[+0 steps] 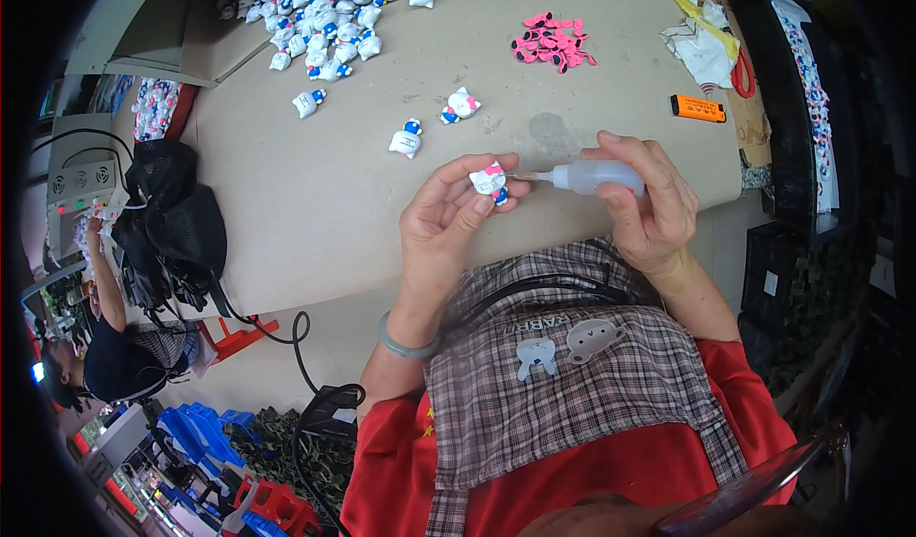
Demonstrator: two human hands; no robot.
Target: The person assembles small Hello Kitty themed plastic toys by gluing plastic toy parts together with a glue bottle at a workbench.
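Note:
My left hand point(447, 215) pinches a small white cat figurine point(489, 181) with a pink bow and blue body, held above the near edge of the beige table point(315, 203). My right hand point(647, 198) grips a small translucent squeeze bottle point(596, 177), its thin nozzle pointing left and touching the figurine. Two more such figurines point(407, 140) lie on the table just beyond my hands, and a third point(462, 107) lies to the right of them.
A heap of several white figurines point(324, 17) lies at the far left. Pink bow pieces point(551, 43) sit at the far middle, an orange lighter point(697, 109) and crumpled rags point(701, 46) at the right. A black bag point(172, 222) hangs off the left edge. Another person point(114, 346) is at lower left.

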